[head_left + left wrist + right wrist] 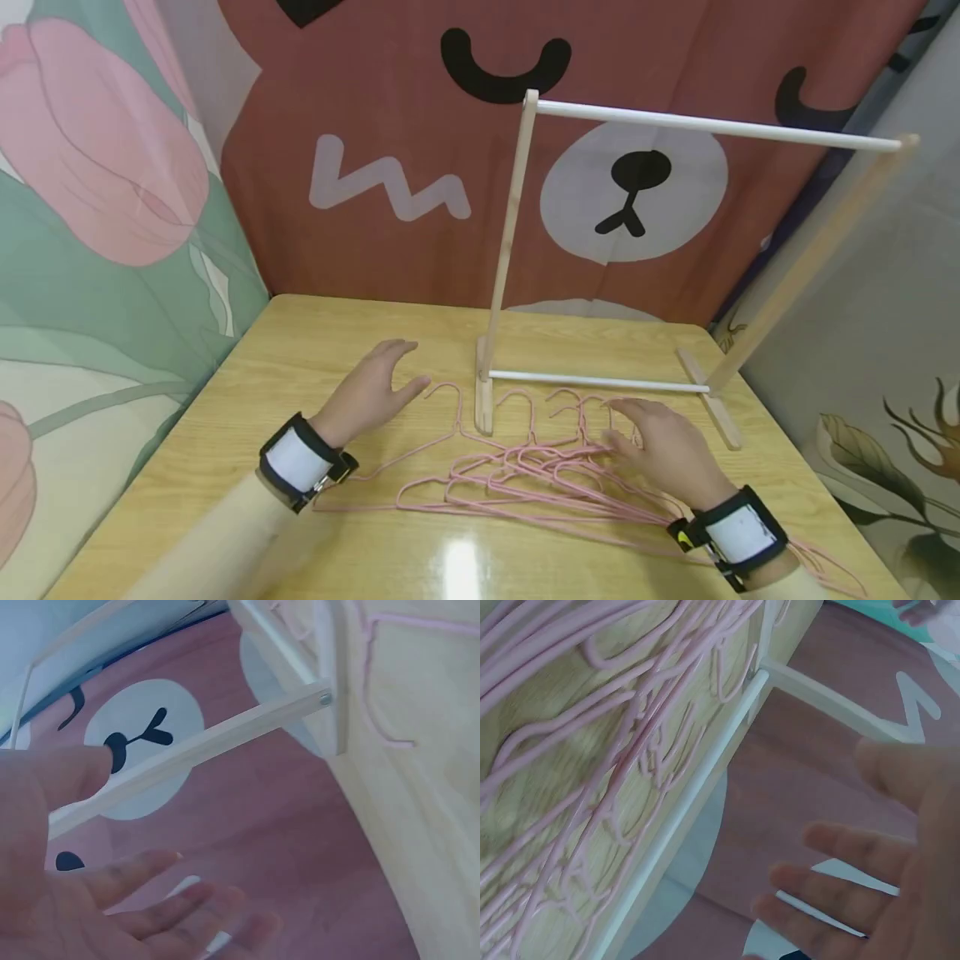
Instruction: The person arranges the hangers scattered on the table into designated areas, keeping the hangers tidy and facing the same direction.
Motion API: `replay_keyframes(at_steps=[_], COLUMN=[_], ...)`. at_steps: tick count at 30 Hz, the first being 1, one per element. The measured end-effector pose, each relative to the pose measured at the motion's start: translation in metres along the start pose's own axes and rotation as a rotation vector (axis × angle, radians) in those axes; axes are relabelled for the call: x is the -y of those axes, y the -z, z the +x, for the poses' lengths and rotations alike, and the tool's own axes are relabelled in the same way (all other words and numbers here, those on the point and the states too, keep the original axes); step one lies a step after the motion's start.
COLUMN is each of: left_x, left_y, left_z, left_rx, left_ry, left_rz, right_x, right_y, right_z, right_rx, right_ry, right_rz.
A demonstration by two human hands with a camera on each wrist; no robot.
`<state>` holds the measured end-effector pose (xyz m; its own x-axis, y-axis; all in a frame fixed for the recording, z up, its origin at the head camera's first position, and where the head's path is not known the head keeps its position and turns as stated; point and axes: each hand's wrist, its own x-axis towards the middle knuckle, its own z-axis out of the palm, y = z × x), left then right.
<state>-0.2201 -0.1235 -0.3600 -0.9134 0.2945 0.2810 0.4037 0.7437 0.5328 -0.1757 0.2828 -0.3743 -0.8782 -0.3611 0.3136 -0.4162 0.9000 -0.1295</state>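
A tangled heap of pink clothes hangers lies on the table in the head view, hooks toward the back. My left hand hovers at the heap's left, near the hook of the leftmost hanger, fingers extended and holding nothing. Over the heap's right side is my right hand, its fingers loosely spread; in the right wrist view the palm holds nothing. Behind the hangers stands a wooden rack with a white top rail and a white lower rail. Nothing hangs on the top rail.
The wooden table reaches back to a brown curtain with a bear print. A floral curtain borders the left side, and a grey patterned cloth the right. The rack's feet rest on the table's back right part.
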Motion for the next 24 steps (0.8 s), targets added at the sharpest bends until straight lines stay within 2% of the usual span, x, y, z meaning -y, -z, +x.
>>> replay_keyframes(at_steps=[5,10,17,24], left_x=[-0.009,-0.019,-0.026,-0.036], left_y=[0.006,0.008,0.009,-0.002], left_z=[0.025,0.051,0.084,0.111], left_rx=[-0.055,-0.094,-0.125,-0.065], left_ry=[-0.037,-0.078,-0.115,-0.078], left_rz=[-0.099,-0.2,-0.35,-0.419], right_x=[-0.012,-0.035,-0.072,-0.102], right_y=[0.009,0.018,0.022,0.021], right_z=[-0.004,-0.018,-0.029,-0.043], right_rx=[-0.03,0.017,0.176,0.38], right_ry=[-0.074,-0.144,-0.212,-0.284], right_rz=[-0.003,-0.036,-0.043,-0.035])
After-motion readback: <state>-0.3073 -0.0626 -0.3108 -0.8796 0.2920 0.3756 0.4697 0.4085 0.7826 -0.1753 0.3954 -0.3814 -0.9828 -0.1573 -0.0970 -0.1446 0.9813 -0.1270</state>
